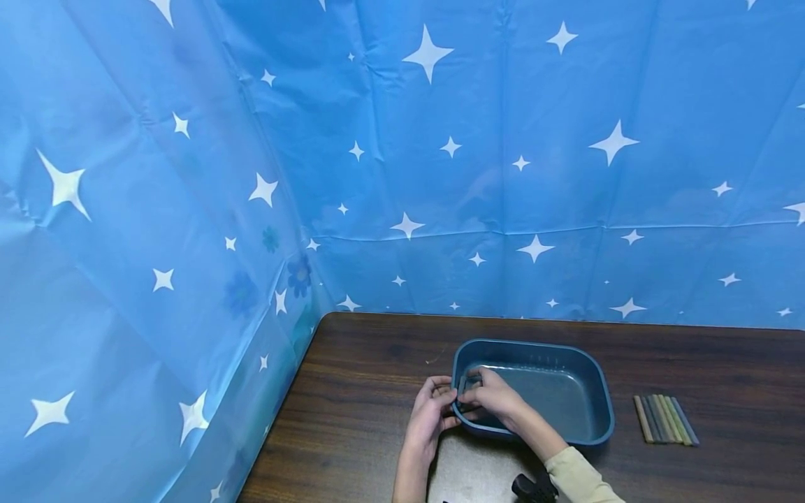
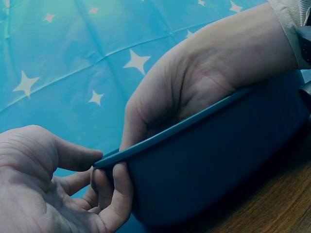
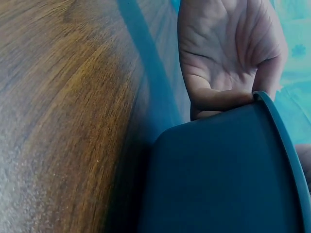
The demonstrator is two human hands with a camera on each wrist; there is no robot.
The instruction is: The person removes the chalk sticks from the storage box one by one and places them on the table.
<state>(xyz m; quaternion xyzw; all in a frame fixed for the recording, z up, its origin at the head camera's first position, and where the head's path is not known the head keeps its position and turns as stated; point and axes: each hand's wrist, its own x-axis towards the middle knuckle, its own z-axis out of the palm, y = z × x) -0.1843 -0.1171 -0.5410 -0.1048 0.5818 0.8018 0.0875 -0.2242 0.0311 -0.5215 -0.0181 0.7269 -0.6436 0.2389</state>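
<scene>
A dark blue rectangular basin with rounded corners stands on the table. My left hand is at its left end; in the left wrist view the left thumb and curled fingers pinch the rim from outside. My right hand reaches over the near side into the basin, its fingers bent close to the inner left wall. A thin dark strip shows between the right thumb and index finger, too small to identify. The basin wall hides the right fingertips in both wrist views.
Several thin sticks in beige, grey, green and blue lie side by side on the brown wooden table, right of the basin. A black device is beside the right forearm. A blue star-patterned sheet hangs behind and left of the table.
</scene>
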